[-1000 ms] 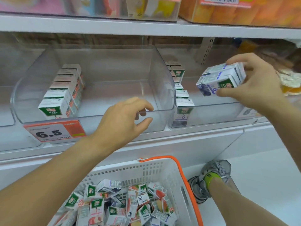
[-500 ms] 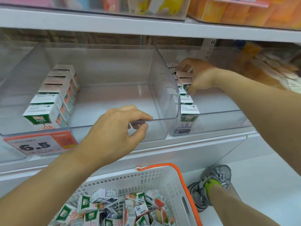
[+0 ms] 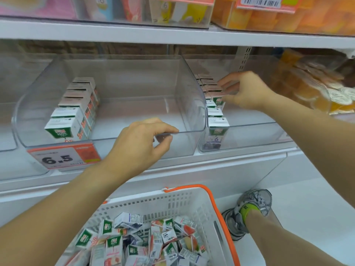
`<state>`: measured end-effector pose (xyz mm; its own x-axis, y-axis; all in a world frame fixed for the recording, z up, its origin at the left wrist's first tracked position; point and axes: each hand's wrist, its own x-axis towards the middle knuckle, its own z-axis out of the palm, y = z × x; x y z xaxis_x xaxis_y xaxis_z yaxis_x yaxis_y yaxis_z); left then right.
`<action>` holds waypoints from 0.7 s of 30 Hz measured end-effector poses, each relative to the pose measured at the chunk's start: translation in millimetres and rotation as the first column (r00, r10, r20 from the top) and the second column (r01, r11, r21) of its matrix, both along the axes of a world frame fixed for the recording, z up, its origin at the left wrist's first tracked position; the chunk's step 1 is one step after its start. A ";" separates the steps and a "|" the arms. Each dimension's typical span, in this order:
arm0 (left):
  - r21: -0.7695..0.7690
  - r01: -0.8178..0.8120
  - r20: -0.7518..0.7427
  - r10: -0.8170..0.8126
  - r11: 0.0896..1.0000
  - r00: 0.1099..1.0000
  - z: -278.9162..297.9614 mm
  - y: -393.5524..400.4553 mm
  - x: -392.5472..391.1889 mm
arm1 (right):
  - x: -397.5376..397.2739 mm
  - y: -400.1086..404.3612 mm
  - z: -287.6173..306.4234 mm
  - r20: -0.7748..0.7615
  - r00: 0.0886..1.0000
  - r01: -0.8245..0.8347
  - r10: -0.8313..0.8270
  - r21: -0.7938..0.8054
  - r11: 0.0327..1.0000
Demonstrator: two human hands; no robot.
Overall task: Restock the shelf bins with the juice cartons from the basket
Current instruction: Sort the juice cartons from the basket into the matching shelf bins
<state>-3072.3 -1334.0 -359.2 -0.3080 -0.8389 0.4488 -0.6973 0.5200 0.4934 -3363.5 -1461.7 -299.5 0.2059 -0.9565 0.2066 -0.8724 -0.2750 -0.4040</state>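
Note:
My left hand [image 3: 142,144] grips the front rim of the middle clear bin [image 3: 189,131], index finger over the rim and thumb under it. A row of green-and-white juice cartons [image 3: 76,112] stands along that bin's left side. My right hand [image 3: 247,91] reaches into the right clear bin [image 3: 249,124]. Its nearly straight fingertips touch the row of cartons [image 3: 218,121] along that bin's left wall. It holds no carton. Below, the white basket [image 3: 192,200] with an orange rim holds several loose juice cartons [image 3: 153,240].
A 6.5 price tag [image 3: 63,158] hangs on the middle bin's front. The upper shelf board [image 3: 172,35] carries more bins overhead. Bagged orange goods [image 3: 317,87] lie at the right. My grey shoe [image 3: 249,208] stands on the floor beside the basket.
My right hand carried two purple-marked cartons into the right bin, set them in the row and has drawn back slightly to the right. My left hand stayed on the middle bin's rim.

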 end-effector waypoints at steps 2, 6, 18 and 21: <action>-0.048 0.015 0.005 -0.015 0.999 1.000 -3.6 -0.4 1.1 | -0.8 32.1 7.0 0.051 0.998 0.032 -0.024 -0.165 0.986; -0.256 -0.003 -0.023 -0.003 0.967 1.000 -4.1 11.1 0.8 | 7.2 116.4 8.9 0.252 0.968 0.077 0.012 -0.341 0.937; 0.584 -0.057 0.352 -0.189 0.810 0.917 -132.7 108.5 13.4 | 84.8 254.3 -208.7 0.221 0.975 -0.149 0.013 0.612 0.777; 0.681 -0.142 0.270 -0.067 0.718 0.961 -181.6 135.9 15.3 | 86.5 270.7 -259.8 0.060 0.997 -0.074 0.043 0.786 0.613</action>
